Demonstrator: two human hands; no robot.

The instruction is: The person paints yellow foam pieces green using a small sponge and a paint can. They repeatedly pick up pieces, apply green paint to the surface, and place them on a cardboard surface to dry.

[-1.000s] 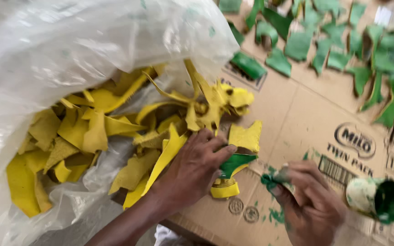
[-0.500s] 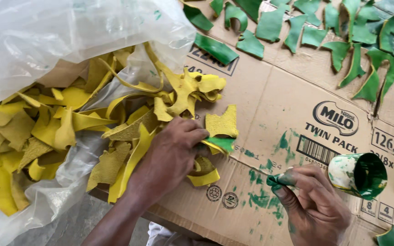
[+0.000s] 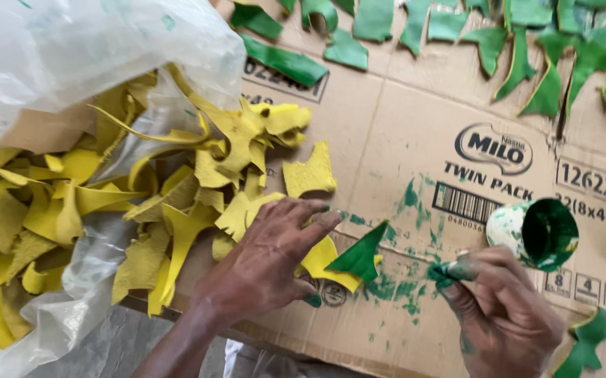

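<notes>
Near the flattened brown cardboard sheet's (image 3: 415,140) front edge, the left hand (image 3: 268,259) presses spread fingers on a half-green yellow foam scrap (image 3: 348,260), while the right hand (image 3: 502,318) pinches a green-tipped paint dauber (image 3: 450,269) beside a paint-smeared small cup (image 3: 537,233).

Yellow scraps (image 3: 72,210), green painted pieces (image 3: 457,28), brown cardboard (image 3: 387,119)

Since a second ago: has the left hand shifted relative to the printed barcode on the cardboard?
Yes. The left hand has slid right along the cardboard, toward the barcode, and now presses a half-green yellow scrap. The gap to the barcode has narrowed.
</notes>
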